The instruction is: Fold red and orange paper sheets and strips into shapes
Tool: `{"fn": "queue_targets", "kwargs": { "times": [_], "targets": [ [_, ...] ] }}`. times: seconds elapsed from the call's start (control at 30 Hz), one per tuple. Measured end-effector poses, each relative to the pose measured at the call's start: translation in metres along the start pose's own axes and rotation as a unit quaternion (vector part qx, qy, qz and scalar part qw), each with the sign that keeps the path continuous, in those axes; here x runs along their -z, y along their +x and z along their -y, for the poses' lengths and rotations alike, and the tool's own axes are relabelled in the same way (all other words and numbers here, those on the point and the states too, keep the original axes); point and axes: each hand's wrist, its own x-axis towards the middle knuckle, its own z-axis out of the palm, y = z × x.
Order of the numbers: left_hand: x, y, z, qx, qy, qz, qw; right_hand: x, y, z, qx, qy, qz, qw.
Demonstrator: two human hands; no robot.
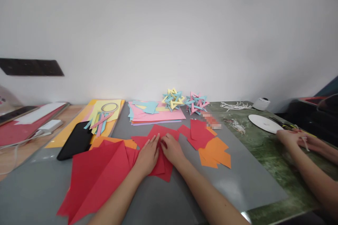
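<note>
My left hand (148, 154) lies flat, fingers together, pressing on a red paper square (161, 133) on the grey mat (237, 179). My right hand (172, 149) rests beside it on the same red paper, fingers curled down at a fold. A large folded red sheet (97, 179) lies to the left of my left forearm. More red pieces (198, 134) and orange pieces (215, 152) lie to the right of my right hand.
A pink paper stack (158, 114) and two woven paper stars (173, 99) (196, 103) sit at the back. A black phone (76, 140) and yellow sheets (105, 112) lie left. Another person's hands (298, 139) work at the right near a white disc (264, 123).
</note>
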Motion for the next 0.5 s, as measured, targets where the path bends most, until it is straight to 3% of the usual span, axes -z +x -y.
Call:
{"fn": "queue_targets", "kwargs": {
  "times": [0.5],
  "targets": [
    [0.005,0.002,-0.003,-0.007,0.028,0.036,0.999,0.01,-0.022,0.012,0.028,-0.05,0.023,0.998]
  ]
}}
